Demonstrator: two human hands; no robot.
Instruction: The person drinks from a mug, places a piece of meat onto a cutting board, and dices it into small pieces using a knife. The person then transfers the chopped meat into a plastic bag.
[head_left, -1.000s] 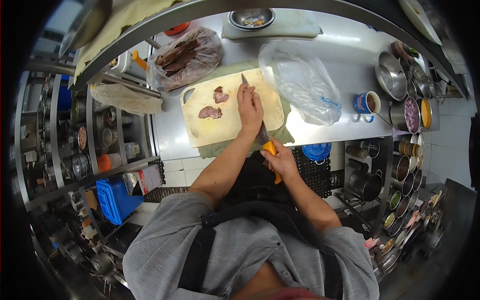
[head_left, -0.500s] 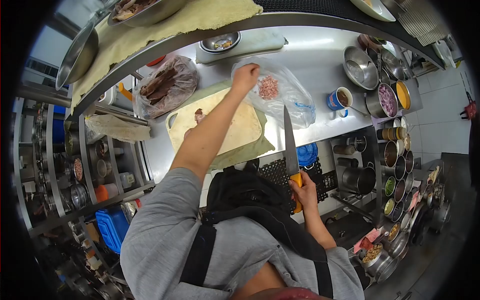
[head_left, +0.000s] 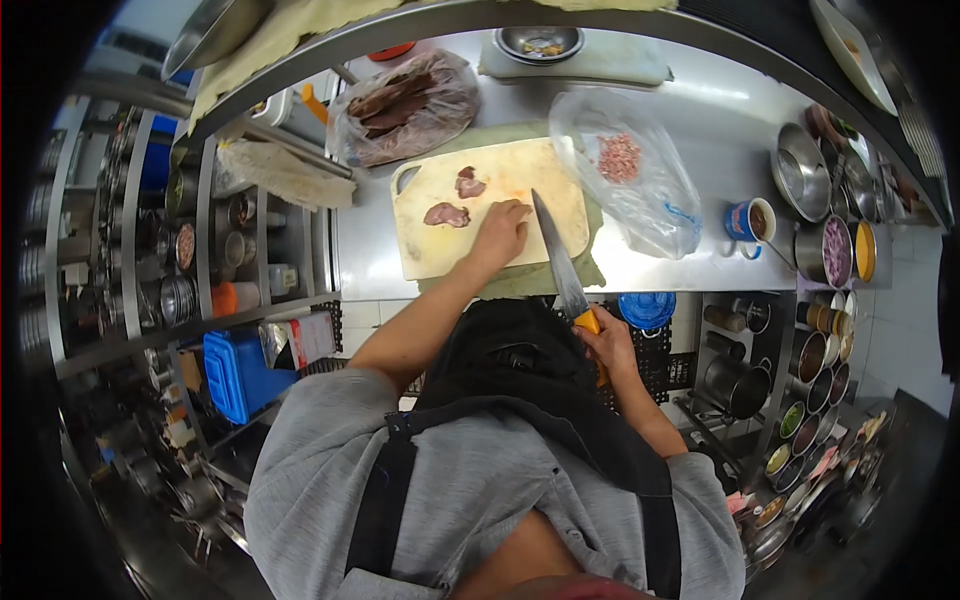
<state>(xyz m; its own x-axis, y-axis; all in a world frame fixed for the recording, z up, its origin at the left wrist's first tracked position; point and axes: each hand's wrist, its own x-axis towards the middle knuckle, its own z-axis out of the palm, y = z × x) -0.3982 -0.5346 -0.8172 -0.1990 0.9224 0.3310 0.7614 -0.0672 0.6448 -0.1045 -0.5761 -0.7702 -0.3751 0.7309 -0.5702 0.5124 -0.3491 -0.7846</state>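
My right hand [head_left: 612,348] is wrapped around the yellow handle of a long kitchen knife [head_left: 558,255], whose blade points away from me over the right part of the cutting board. On the cream cutting board [head_left: 425,255] my left hand [head_left: 503,232] rests with its fingers bent and pressed together, close beside the blade tip. What lies under those fingertips, if anything, is hidden. Two pieces of dark pink meat lie on the board left of that hand: a larger meat slice [head_left: 446,215] and a smaller meat piece [head_left: 469,183].
Right of the board lies a clear plastic bag [head_left: 665,215] with diced pink meat [head_left: 619,158] on it. Another bag [head_left: 405,105] at the back left holds large dark meat pieces. A blue cup [head_left: 745,221] and metal bowls [head_left: 802,172] stand to the right. A shelf edge overhangs the back.
My left hand has come back from above the plastic bag down onto the cutting board. The knife has swung its tip left over the board, and the camera view has shifted.
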